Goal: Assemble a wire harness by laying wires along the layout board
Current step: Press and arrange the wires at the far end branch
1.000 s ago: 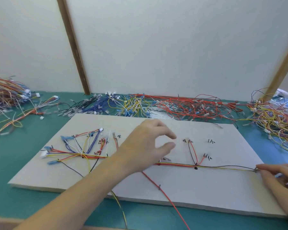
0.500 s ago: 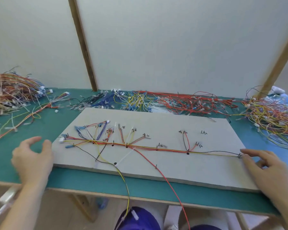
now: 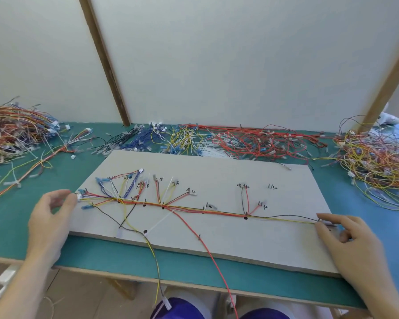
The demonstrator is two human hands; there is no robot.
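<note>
Far left, desk [image 3: 14,217]: mixed wire heap [image 3: 14,132].
Left hand [image 3: 51,217]: at the board's left edge, fingers curled loosely, fingertips just beside a white connector [image 3: 79,196]; whether it pinches the connector, cannot tell.
Centre: grey board [image 3: 217,236] flat on the green desk. Harness [image 3: 194,209] runs left to right along the board, with branches fanning toward the far side at left and centre. Red wire [image 3: 207,249] and yellow wire [image 3: 156,268] trail off the near edge.
Far edge: blue, yellow and red wire piles [image 3: 217,140].
Right hand [image 3: 352,242]: open, fingers spread, fingertips pressing the harness's right end on the board.
Far right: tangled heap [image 3: 378,164].
</note>
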